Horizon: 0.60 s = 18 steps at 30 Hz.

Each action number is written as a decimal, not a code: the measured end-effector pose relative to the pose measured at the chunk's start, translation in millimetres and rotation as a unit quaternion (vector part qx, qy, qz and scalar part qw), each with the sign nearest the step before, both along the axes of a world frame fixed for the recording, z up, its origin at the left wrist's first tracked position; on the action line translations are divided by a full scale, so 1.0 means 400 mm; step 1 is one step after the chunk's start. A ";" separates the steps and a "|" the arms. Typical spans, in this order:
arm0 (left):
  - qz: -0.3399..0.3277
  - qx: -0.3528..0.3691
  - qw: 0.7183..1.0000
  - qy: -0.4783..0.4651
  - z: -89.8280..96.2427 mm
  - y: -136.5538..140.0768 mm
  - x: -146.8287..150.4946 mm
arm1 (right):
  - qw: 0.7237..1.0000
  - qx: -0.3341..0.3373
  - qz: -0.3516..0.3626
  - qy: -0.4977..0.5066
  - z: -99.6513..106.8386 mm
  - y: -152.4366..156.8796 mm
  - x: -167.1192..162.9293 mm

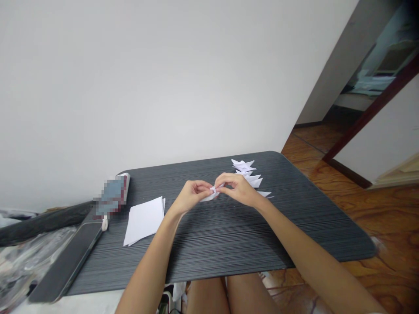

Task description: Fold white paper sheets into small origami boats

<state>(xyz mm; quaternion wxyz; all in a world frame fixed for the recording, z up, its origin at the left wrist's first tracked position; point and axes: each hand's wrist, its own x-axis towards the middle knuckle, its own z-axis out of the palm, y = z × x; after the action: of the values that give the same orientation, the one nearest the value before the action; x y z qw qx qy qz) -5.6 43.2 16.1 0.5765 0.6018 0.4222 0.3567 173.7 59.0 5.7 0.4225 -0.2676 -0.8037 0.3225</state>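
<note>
Both hands meet over the middle of the dark table, pinching a small piece of folded white paper (210, 197) between thumbs and fingers. My left hand (193, 195) grips its left side, and my right hand (238, 187) grips its right side. Much of the paper is hidden behind the fingers. Just beyond my right hand, several folded white paper boats (243, 165) lie in a row, partly covered by that hand. To the left of my left hand rests a stack of flat white paper sheets (145, 219), slightly fanned.
The dark, ribbed table (209, 244) stands against a white wall. At its left edge lie a blurred-out device (113, 196), a white plug-like piece (104, 223) and a long dark panel (70, 257). Wooden floor (389, 222) and a doorway are on the right.
</note>
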 end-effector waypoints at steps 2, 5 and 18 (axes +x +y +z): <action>0.000 0.016 0.999 0.044 0.004 -0.003 -0.005 | 1.000 -0.005 0.020 -0.004 0.003 -0.004 0.000; 0.001 0.048 0.995 0.084 0.002 -0.002 -0.010 | 0.999 -0.025 0.042 -0.017 0.011 -0.009 0.003; -0.013 0.240 0.941 0.238 -0.055 0.029 -0.017 | 0.956 0.139 -0.015 -0.258 -0.036 -0.014 -0.010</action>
<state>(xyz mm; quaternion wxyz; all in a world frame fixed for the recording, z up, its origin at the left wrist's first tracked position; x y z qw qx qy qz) -12.6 54.7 -5.9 0.3024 0.7952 0.4412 0.2857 169.6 53.5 -8.8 0.2384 -0.2924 -0.9182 0.1209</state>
